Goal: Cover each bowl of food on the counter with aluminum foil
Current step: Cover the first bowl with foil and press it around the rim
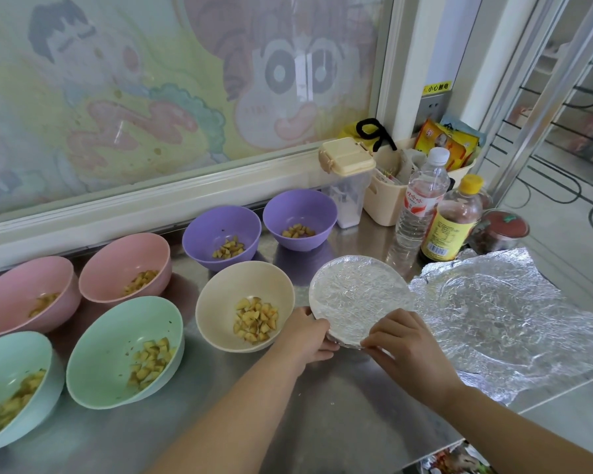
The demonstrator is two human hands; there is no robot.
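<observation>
counter [322,422]: steel top; carries all eight bowls and the loose foil, everything within arm's reach.
foil sheet [504,313]: crinkled, lies flat at the right end, just beside the bowl in hand. Probably parked there as the next cover. A round dent shows in it.
open bowls [110,336]: seven, in pairs by colour: pink and green left, purple at the back. The cream bowl [220,295] touches or nearly touches the left hand. All uncovered, so most of the task is left.
covered bowl [360,295]: front centre-right, foil drawn tight across the mouth and folded down over the rim. It tilts toward the person, likely to expose the near edge for crimping.
bottles [421,206]: two, upright behind the covered bowl; close enough to knock if the bowl is pushed back.
left hand [308,333]: fingers curled round the near-left rim, bracing the bowl.
right hand [401,340]: fingertips drawn together, pinching the foil fold at the near rim. I judge this the last tuck of the seal.
fruit [255,319]: diced, a small heap low in each open bowl; nothing should press up on the foil.
</observation>
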